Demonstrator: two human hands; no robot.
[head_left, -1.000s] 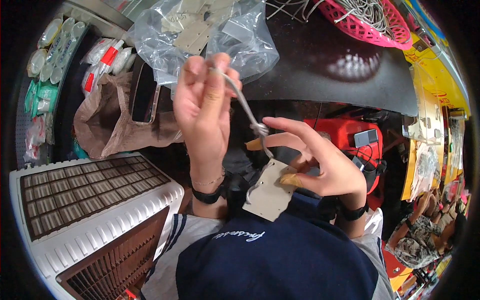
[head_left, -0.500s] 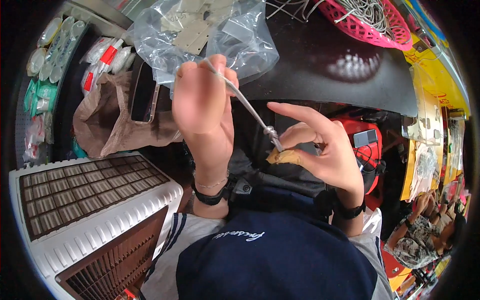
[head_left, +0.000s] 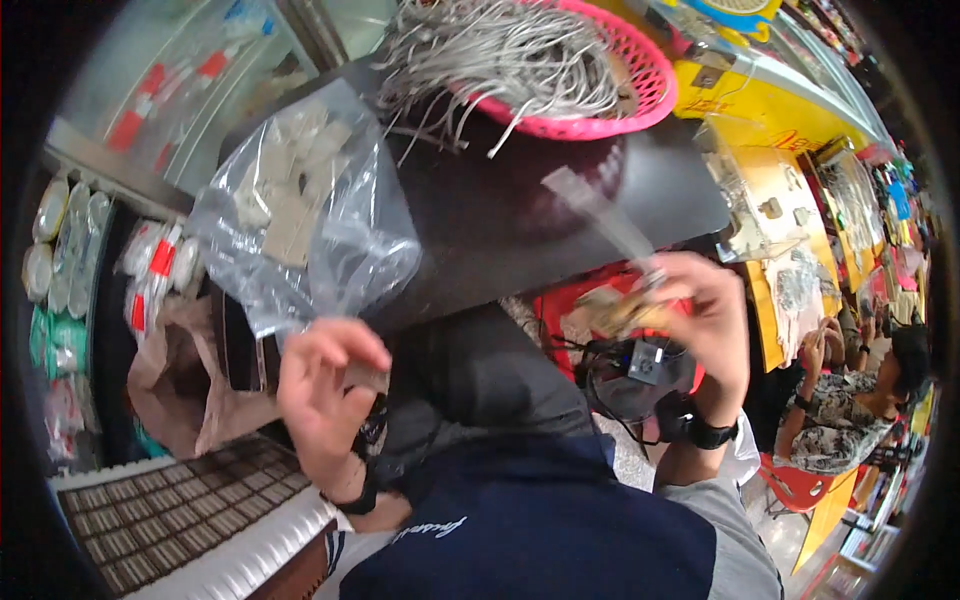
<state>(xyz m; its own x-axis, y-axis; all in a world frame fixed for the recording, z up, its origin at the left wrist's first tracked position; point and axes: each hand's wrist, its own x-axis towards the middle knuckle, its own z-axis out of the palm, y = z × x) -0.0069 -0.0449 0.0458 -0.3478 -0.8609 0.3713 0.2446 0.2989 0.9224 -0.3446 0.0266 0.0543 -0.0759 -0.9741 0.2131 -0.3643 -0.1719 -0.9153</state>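
Note:
My right hand point(head_left: 700, 315) is raised at the right, blurred by motion, its fingers closed on a knotted grey cord point(head_left: 602, 215). The cord's loose part swings up and left as a pale streak. A crumpled tan piece point(head_left: 622, 312) shows at the same fingers; its kind is unclear. On the left, my left hand point(head_left: 325, 400) is curled near the table's front edge. A small grey-beige piece point(head_left: 367, 378) appears between its thumb and fingers, too blurred to name. Beyond that hand lies a clear plastic bag point(head_left: 375, 235) with flat beige cards point(head_left: 295, 230) on it or inside.
A pink basket point(head_left: 655, 75) heaped with grey cords point(head_left: 530, 65) stands on the black table point(head_left: 470, 235). Brown cloth point(head_left: 180, 365) and a phone point(head_left: 240, 350) lie at the left, above a white slatted appliance point(head_left: 215, 535). Another person point(head_left: 840, 410) sits far right.
My left hand has let go of the cord and moved down left. My right hand has swung right with the cord and tan piece. The view has turned, showing more of the basket.

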